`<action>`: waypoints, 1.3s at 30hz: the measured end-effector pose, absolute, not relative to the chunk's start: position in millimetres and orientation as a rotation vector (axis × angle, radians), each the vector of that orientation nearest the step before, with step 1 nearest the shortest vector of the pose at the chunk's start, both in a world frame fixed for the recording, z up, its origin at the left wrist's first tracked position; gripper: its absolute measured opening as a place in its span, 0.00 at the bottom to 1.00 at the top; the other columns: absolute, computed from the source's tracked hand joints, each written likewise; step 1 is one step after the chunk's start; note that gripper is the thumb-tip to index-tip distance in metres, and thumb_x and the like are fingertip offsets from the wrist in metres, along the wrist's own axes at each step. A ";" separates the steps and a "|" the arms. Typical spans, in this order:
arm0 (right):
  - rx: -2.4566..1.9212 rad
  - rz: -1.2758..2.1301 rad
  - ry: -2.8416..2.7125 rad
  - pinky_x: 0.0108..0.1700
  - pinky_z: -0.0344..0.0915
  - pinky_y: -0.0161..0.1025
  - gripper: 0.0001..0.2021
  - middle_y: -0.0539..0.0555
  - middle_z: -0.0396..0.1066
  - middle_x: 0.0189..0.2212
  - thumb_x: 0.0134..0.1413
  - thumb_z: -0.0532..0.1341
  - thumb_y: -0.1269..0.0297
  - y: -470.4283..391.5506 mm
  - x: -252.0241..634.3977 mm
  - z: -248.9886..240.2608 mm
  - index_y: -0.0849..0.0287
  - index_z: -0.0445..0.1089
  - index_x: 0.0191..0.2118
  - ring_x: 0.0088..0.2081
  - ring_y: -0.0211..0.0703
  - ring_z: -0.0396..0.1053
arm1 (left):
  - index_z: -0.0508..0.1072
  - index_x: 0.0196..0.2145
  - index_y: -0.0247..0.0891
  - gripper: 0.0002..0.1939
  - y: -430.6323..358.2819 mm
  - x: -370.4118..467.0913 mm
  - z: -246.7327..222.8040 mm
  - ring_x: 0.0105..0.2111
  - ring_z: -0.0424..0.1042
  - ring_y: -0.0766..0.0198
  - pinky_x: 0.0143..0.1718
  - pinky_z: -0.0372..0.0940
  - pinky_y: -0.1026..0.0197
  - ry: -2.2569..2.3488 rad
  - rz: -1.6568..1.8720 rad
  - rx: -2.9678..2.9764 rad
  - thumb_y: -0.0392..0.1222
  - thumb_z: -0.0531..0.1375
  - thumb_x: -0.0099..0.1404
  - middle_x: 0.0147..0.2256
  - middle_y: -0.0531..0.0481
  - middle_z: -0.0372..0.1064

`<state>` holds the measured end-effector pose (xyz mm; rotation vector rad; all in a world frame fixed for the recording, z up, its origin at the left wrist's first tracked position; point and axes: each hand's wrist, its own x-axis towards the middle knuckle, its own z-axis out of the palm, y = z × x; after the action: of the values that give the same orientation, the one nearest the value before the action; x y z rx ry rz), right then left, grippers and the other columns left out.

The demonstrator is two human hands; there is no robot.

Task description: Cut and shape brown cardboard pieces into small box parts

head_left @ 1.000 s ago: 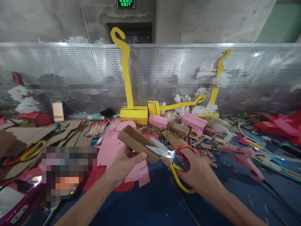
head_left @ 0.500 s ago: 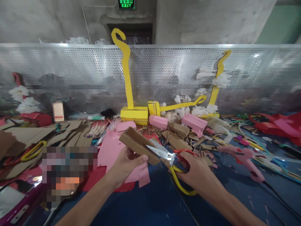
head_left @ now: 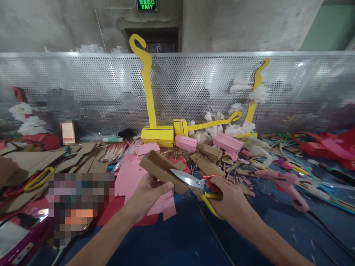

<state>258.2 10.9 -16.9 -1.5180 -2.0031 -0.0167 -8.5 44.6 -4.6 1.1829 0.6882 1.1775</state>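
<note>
My left hand [head_left: 151,194] grips a folded brown cardboard piece [head_left: 158,170], thumb along its near side and fingers mostly hidden behind it. The piece is tilted, its far end raised to the left. My right hand [head_left: 226,195] is wrapped round the red and yellow handles of a pair of scissors [head_left: 192,180]. Their blades lie across the right end of the cardboard and look nearly closed. Beneath my left hand lies pink paper [head_left: 126,177] over a red sheet [head_left: 115,210].
Yellow cardboard boxes, one with a tall hook [head_left: 148,88], stand before a perforated metal panel [head_left: 97,81]. Pink boxes [head_left: 185,143] and cardboard scraps [head_left: 208,165] lie ahead. A pink glue gun [head_left: 288,184] rests at right. Other yellow-handled scissors [head_left: 40,179] lie at left.
The scissors' handles have drawn together and the blades have closed over the cardboard's right end. My left hand holds the piece nearly still. The view has shifted slightly.
</note>
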 end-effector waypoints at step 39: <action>-1.565 -0.049 -1.962 0.40 0.68 0.44 0.14 0.58 0.75 0.44 0.53 0.68 0.57 7.4 255.4 -8.9 0.55 0.69 0.43 0.44 0.57 0.75 | 0.76 0.48 0.36 0.23 39.9 -7.4 -4.2 0.47 0.78 0.52 0.51 0.71 0.49 0.640 1.078 1.250 0.41 0.75 0.56 0.46 0.42 0.81</action>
<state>255.4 7.4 -8.9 -1.5650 -1.9618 -0.0487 -7.4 39.9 -4.2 1.2497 0.6396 1.0780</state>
